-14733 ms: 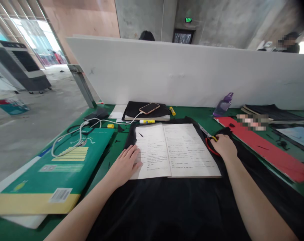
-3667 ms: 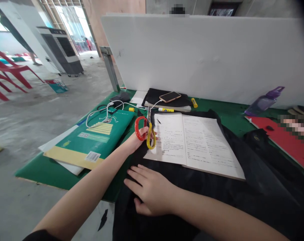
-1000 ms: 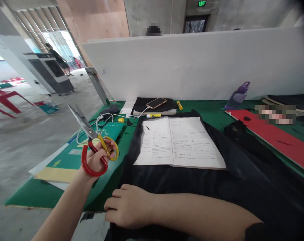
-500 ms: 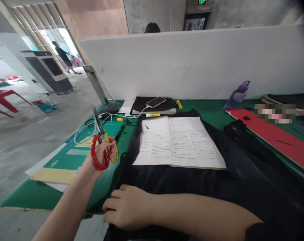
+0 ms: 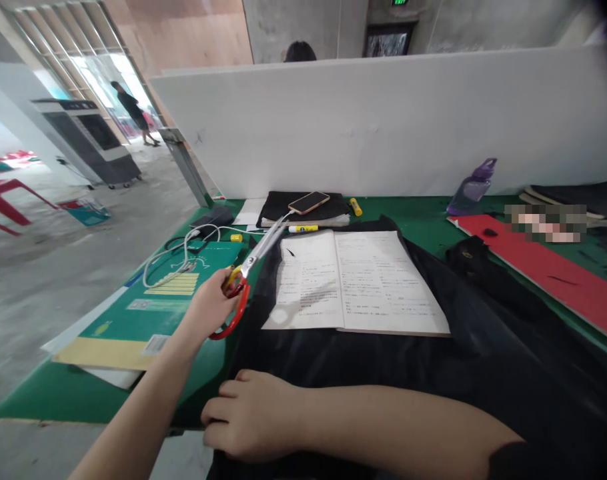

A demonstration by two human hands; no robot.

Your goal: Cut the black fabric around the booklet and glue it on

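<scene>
My left hand is closed on the handles of the scissors, above the green book's right side. The scissors have one red and one yellow handle, and their blades point up and right toward the phone cable. At the near table edge, my right hand lies on black cloth with its fingers curled; what is under the fingers is hidden. An open book with printed pages rests on the cloth. The green book lies under my left forearm.
A phone with a white cable lies on a black notebook at the back. A glue stick is near it. To the right are a purple bottle and a red board. A white partition stands behind; a person is far left.
My left hand has turned and moved right, swinging the scissors from pointing up-left to pointing up-right. My right hand has barely moved. The far person has changed pose.
</scene>
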